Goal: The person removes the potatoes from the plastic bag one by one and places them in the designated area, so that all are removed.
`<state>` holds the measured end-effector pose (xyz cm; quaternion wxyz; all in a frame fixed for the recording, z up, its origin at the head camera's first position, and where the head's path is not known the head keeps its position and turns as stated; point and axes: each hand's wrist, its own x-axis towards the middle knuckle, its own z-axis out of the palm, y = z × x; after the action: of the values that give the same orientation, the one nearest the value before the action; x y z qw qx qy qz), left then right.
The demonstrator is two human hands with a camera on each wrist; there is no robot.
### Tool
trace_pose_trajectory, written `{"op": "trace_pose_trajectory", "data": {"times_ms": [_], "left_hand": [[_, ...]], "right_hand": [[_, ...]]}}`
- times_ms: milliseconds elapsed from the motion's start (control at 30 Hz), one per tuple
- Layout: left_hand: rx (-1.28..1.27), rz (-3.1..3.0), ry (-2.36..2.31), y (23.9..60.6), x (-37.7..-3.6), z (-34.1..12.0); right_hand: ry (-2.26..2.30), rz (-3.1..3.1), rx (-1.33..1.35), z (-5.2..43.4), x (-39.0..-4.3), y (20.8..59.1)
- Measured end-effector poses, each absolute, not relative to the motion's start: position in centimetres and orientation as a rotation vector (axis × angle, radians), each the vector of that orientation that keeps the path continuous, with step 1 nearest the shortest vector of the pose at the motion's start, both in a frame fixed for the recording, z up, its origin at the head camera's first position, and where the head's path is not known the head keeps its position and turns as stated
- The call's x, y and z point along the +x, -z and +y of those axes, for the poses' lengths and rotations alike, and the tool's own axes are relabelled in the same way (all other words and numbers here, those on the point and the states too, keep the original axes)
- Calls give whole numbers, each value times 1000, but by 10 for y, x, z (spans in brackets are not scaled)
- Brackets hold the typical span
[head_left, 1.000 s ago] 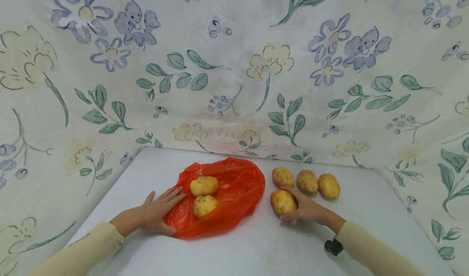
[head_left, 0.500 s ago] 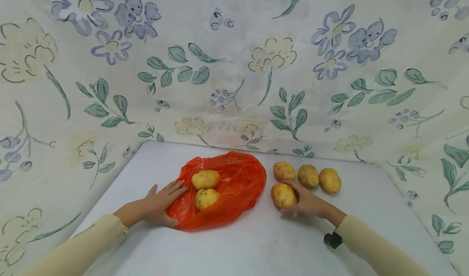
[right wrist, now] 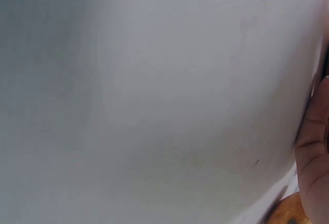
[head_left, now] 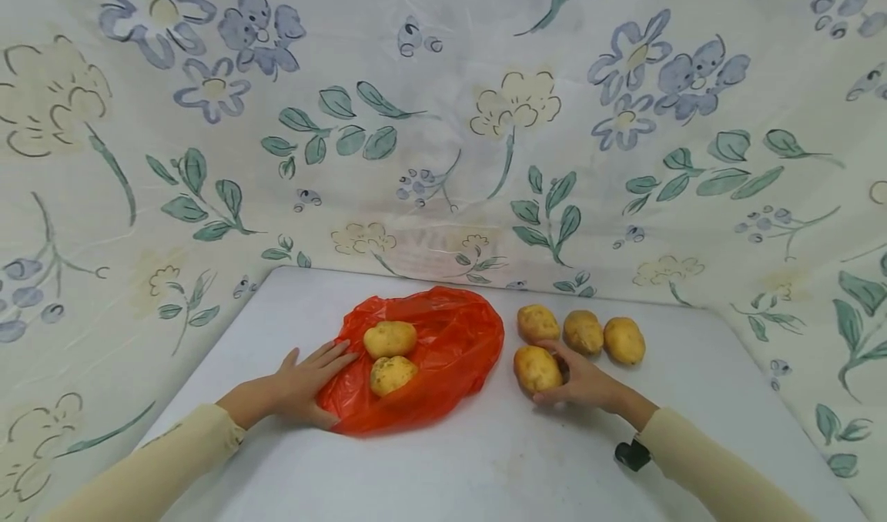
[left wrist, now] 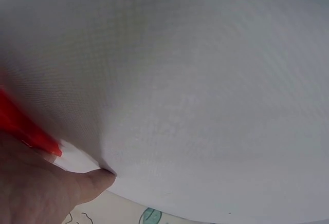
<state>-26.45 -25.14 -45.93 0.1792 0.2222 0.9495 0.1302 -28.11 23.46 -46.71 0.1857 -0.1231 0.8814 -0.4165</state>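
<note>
On a white table (head_left: 485, 468), the left hand (head_left: 305, 387) lies flat, fingers straight, on the edge of a red bag (head_left: 443, 360) carrying two potatoes (head_left: 390, 339); to the right, the right hand's (head_left: 585, 383) grip curls round a potato (head_left: 537, 369), long axis running near-left to far-right, before three more (head_left: 584, 332)

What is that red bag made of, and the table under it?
The red bag looks like thin plastic film: it is glossy, crinkled into sharp folds, and lies flat under the two potatoes resting on it. The table looks like a smooth, matte white surface, perhaps plastic or laminate; the pictures cannot settle which. The left hand presses the bag's edge flat.
</note>
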Motion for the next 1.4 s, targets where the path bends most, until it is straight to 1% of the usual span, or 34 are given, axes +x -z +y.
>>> {"op": "trace_pose_trajectory", "data": {"times_ms": [167, 367, 600, 833, 1000, 1200, 1400], "left_hand": [[624, 2687, -369, 458, -263, -252], [636, 2687, -378, 458, -265, -250], [640, 2678, -397, 457, -264, -249], [629, 2666, -405, 455, -264, -250], [624, 2670, -395, 456, -264, -251], [628, 2670, -387, 457, -263, -252], [618, 2670, -388, 457, -264, -250]], "right_hand": [[1184, 2479, -372, 234, -284, 471], [1209, 2485, -343, 235, -284, 472], [1215, 2519, -320, 235, -279, 470], [1172, 2676, -366, 243, -266, 470], [991, 2884, -474, 251, -255, 465], [553, 3310, -652, 256, -253, 454], [290, 3462, -624, 263, -262, 445]]}}
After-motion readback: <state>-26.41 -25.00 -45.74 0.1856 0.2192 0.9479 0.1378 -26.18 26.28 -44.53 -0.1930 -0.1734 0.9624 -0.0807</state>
